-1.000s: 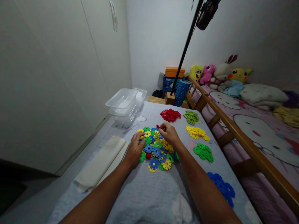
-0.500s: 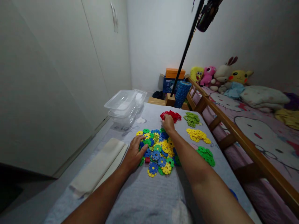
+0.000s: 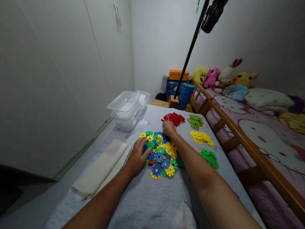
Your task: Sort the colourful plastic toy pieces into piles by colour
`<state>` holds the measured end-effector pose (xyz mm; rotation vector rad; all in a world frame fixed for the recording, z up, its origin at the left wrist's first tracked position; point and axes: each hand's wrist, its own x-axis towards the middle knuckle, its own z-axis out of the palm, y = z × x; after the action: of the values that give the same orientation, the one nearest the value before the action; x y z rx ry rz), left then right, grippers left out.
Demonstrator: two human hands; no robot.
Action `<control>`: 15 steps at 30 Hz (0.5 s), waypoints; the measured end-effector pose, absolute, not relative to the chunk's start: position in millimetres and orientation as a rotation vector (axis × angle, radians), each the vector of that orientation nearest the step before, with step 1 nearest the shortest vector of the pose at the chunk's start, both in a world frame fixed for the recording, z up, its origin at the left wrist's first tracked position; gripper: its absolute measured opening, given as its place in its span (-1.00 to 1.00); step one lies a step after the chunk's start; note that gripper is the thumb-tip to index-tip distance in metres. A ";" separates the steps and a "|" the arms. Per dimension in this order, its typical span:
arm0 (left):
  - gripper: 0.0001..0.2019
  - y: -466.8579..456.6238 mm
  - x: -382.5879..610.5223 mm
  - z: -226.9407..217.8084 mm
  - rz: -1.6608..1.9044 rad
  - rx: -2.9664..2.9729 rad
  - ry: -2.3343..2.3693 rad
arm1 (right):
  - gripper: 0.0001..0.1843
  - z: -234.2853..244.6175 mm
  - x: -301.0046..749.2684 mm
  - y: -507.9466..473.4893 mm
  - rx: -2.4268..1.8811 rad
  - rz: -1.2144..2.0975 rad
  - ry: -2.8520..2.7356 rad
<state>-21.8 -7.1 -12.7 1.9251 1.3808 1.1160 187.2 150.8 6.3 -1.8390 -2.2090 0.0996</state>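
Observation:
A mixed pile of flat plastic flower discs in blue, yellow, green and red lies on a grey cloth. My left hand rests flat on the pile's left edge, fingers spread over the discs. My right hand is at the pile's far edge, just short of the red pile, knuckles toward me and fingers curled under; I cannot see anything in it. Sorted piles lie to the right: olive green, yellow, bright green.
Stacked clear plastic containers stand at the far left of the cloth. A folded cream cloth lies at the left. A wooden bed rail runs along the right, with plush toys behind. A black pole leans over the far end.
My right hand carried a red disc from the mixed pile to the red pile, then drew back toward the mixed pile. My left hand stayed on the pile.

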 end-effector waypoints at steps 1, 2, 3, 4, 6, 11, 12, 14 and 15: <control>-0.62 -7.4 -22.6 -12.7 1.122 1.920 1.374 | -0.70 9.4 187.5 149.3 -1.832 0.102 -2.208; -0.63 -7.5 -23.4 -12.8 1.132 1.910 1.367 | -0.70 12.9 187.9 146.7 -1.822 0.106 -2.203; -0.63 -7.4 -24.1 -12.9 1.146 1.896 1.359 | -0.69 16.8 188.3 142.5 -1.800 0.119 -2.193; -0.64 -7.1 -24.7 -12.9 1.162 1.878 1.352 | -0.69 21.1 188.6 136.6 -1.764 0.147 -2.181; -0.65 -6.1 -25.6 -13.0 1.195 1.833 1.343 | -0.71 30.2 189.2 119.4 -1.636 0.260 -2.168; -0.64 -3.3 -26.2 -13.1 1.238 1.718 1.345 | -0.87 49.4 183.6 55.2 -1.226 0.500 -2.351; -0.63 -3.0 -26.2 -12.9 1.241 1.705 1.344 | -0.90 50.9 180.5 42.0 -1.184 0.504 -2.415; -0.63 -3.0 -25.9 -11.9 1.245 1.695 1.348 | -0.92 51.2 172.3 18.4 -1.145 0.478 -2.535; -0.63 -3.3 -25.6 -11.3 1.248 1.698 1.351 | -0.91 50.1 167.5 8.4 -1.146 0.447 -2.584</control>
<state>-25.6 -3.3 -11.3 1.6979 1.3514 1.2477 167.5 8.4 50.1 -1.1462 -2.5841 0.4469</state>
